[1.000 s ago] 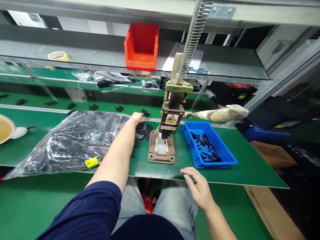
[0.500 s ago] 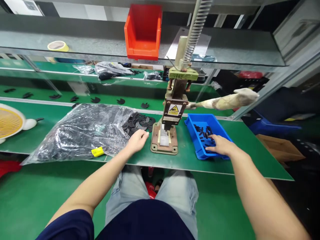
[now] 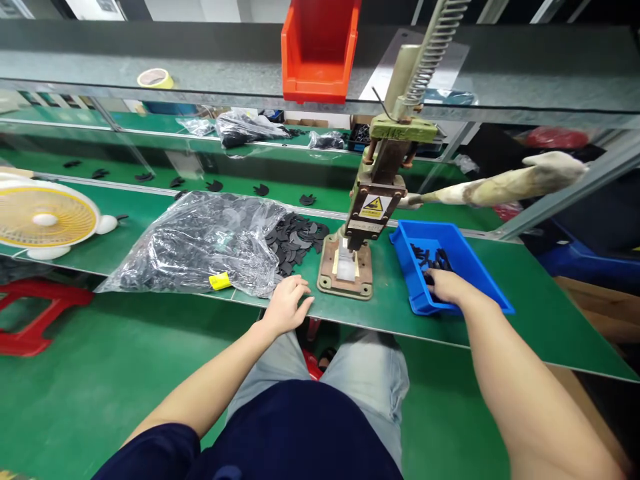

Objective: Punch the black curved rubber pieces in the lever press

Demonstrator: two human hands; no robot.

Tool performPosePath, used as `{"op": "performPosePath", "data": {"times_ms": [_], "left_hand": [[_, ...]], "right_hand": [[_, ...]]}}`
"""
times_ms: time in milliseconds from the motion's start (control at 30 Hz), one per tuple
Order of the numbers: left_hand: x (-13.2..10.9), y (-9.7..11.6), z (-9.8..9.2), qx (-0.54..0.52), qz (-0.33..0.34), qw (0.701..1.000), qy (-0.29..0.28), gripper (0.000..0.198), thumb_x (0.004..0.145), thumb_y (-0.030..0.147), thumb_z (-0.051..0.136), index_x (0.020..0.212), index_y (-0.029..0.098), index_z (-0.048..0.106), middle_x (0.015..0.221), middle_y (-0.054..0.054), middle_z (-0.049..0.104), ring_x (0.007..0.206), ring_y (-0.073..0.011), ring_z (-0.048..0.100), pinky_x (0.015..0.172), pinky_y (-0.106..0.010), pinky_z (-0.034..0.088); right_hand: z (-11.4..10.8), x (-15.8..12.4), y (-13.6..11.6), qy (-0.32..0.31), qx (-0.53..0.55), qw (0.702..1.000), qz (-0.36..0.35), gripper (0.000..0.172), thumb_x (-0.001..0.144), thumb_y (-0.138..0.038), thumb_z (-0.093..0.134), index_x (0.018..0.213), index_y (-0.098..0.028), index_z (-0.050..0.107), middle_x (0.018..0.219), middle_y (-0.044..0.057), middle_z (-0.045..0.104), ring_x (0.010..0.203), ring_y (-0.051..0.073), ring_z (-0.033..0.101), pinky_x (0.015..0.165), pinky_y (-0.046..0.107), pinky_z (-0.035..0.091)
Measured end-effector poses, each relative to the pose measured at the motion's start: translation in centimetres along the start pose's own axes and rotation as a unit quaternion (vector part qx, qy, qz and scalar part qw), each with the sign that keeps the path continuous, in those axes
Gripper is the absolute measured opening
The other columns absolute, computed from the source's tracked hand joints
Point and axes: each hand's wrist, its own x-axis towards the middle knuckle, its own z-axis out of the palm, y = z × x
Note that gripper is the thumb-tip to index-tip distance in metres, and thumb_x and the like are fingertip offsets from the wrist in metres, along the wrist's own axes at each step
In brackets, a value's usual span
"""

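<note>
My left hand (image 3: 290, 303) rests at the bench's front edge, fingers spread and holding nothing. Just beyond it lie flat black curved pieces (image 3: 293, 243), spilling from a clear plastic bag (image 3: 200, 243). My right hand (image 3: 447, 287) reaches into a blue tray (image 3: 483, 283), its fingertips down among small black parts (image 3: 443, 259). Those fingertips are hidden, so any grip is unclear. Between my hands stands a hand press (image 3: 373, 207) with a warning label. A pale block (image 3: 346, 268) sits on its base, and no hand touches the press.
The press's wrapped lever (image 3: 480, 192) sticks out to the right above the tray. A white and yellow fan (image 3: 47, 217) stands at the left. An orange bin (image 3: 320, 80) and a tape roll (image 3: 155, 79) sit on the shelf. Several black pieces line the strip behind.
My left hand has drawn back from the press base to the bench edge, and its fingers have spread. My right hand has gone deeper into the tray. The camera view has shifted.
</note>
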Motion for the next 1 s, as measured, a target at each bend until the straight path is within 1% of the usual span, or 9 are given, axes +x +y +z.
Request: {"op": "performPosePath", "data": {"times_ms": [167,333,467,567,633,733,867,933,1000], "left_hand": [[-0.7,-1.0,0.1,0.033,-0.019,0.999,0.012,0.017,0.100,0.033,0.068,0.113,0.023,0.071,0.130,-0.016,0.071,0.147,-0.0377,0.056,0.123,-0.058,0.047],[-0.9,-1.4,0.7,0.031,-0.001,0.999,0.009,0.019,0.099,0.035,0.069,0.114,0.023,0.070,0.132,-0.017,0.070,0.149,-0.0397,0.054,0.123,-0.060,0.046],[-0.2,-0.7,0.8,0.017,0.019,0.999,0.031,0.017,0.098,0.033,0.070,0.113,0.023,0.070,0.133,-0.017,0.070,0.150,-0.0392,0.054,0.123,-0.060,0.046],[1.1,0.7,0.5,-0.004,0.029,0.998,0.053,0.016,0.098,0.032,0.071,0.112,0.024,0.070,0.133,-0.016,0.071,0.147,-0.0375,0.056,0.122,-0.060,0.047],[2.4,2.2,0.2,-0.028,0.038,0.997,0.064,0.017,0.098,0.031,0.071,0.114,0.025,0.070,0.132,-0.015,0.071,0.141,-0.0352,0.061,0.121,-0.058,0.049],[4.4,5.1,0.0,-0.098,0.049,0.993,0.052,0.024,0.101,0.033,0.069,0.124,0.026,0.068,0.129,-0.013,0.073,0.128,-0.0299,0.068,0.115,-0.052,0.055],[6.2,8.6,0.2,-0.195,0.050,0.979,-0.013,0.038,0.103,0.038,0.068,0.140,0.027,0.066,0.128,-0.012,0.075,0.118,-0.0262,0.073,0.107,-0.045,0.060],[6.4,9.6,0.5,-0.224,0.047,0.972,-0.044,0.040,0.105,0.039,0.067,0.142,0.027,0.066,0.126,-0.011,0.077,0.112,-0.0243,0.075,0.103,-0.042,0.062],[6.2,9.9,0.6,-0.236,0.044,0.969,-0.058,0.036,0.106,0.037,0.065,0.140,0.026,0.068,0.124,-0.010,0.078,0.108,-0.0226,0.077,0.100,-0.040,0.062]], "right_hand": [[-1.6,-1.4,-0.1,0.032,0.021,0.998,0.050,0.043,0.095,-0.050,0.061,0.121,-0.020,0.080,0.119,0.018,0.082,0.106,0.029,0.077,0.102,0.043,0.057],[-2.1,-3.9,-0.8,0.104,0.110,0.987,0.047,0.041,0.097,-0.051,0.061,0.117,-0.022,0.083,0.128,0.013,0.081,0.119,0.027,0.073,0.111,0.038,0.053],[-2.4,-5.7,-1.4,0.197,0.200,0.959,0.046,0.039,0.092,-0.051,0.069,0.108,-0.018,0.083,0.118,0.016,0.080,0.109,0.026,0.072,0.111,0.043,0.054],[-2.4,-7.0,-2.9,0.266,0.294,0.917,0.048,0.046,0.092,-0.060,0.065,0.105,-0.018,0.078,0.103,0.013,0.080,0.094,0.024,0.072,0.098,0.044,0.060],[-2.0,-7.9,-4.9,0.287,0.365,0.885,0.036,0.052,0.092,-0.067,0.063,0.108,-0.019,0.074,0.094,0.009,0.079,0.084,0.021,0.071,0.085,0.041,0.062],[-0.4,-9.4,-9.5,0.275,0.461,0.844,0.006,0.056,0.090,-0.074,0.064,0.109,-0.022,0.070,0.084,0.005,0.077,0.071,0.018,0.069,0.071,0.036,0.062],[2.4,-11.7,-16.4,0.216,0.554,0.803,-0.029,0.054,0.091,-0.076,0.064,0.097,-0.023,0.068,0.072,0.002,0.073,0.062,0.015,0.065,0.063,0.033,0.059],[3.6,-12.7,-19.0,0.182,0.587,0.788,-0.040,0.051,0.092,-0.074,0.064,0.091,-0.023,0.067,0.069,0.001,0.072,0.060,0.014,0.064,0.062,0.033,0.058],[4.4,-13.4,-20.7,0.150,0.612,0.775,-0.047,0.050,0.092,-0.073,0.066,0.086,-0.023,0.066,0.068,0.001,0.072,0.059,0.014,0.064,0.062,0.032,0.058]]}}
